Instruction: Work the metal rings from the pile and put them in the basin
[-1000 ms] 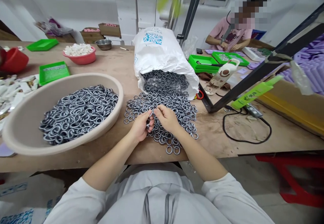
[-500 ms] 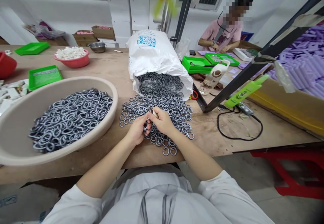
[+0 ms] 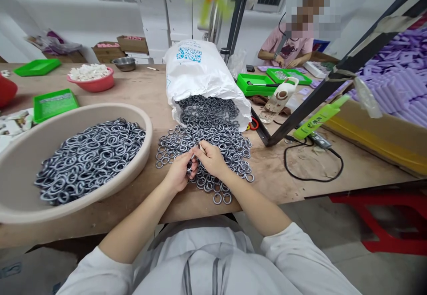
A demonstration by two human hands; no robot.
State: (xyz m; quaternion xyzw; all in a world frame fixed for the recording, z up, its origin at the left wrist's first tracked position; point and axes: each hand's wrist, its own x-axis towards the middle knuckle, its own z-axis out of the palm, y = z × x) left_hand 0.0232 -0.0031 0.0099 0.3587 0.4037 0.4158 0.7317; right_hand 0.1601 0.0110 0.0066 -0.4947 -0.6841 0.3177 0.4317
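My left hand (image 3: 180, 170) is closed round at least one dark grey ring (image 3: 189, 168), which shows between its curled fingers. Pressed against it at the fingertips, my right hand (image 3: 211, 159) pinches a small, thin, dark-tipped tool whose kind I cannot make out. Both hands are just over the near part of a spread pile of grey rings (image 3: 230, 146) on the table. Behind the pile, a white plastic sack (image 3: 203, 70) lies with its mouth towards me, more rings spilling out. To the left, a large beige basin (image 3: 147, 139) holds many similar rings.
A green tray (image 3: 55, 104) and a red bowl (image 3: 95, 84) of white pieces stand at left. On the right are a dark metal frame (image 3: 290, 128), a bottle (image 3: 278, 99), a cable (image 3: 313, 179) and a box (image 3: 383, 137) of purple parts. A co-worker (image 3: 288, 48) sits across.
The view has shifted slightly, so the surroundings appear a little further left. My hands stay together over the pile, with only slight finger movement.
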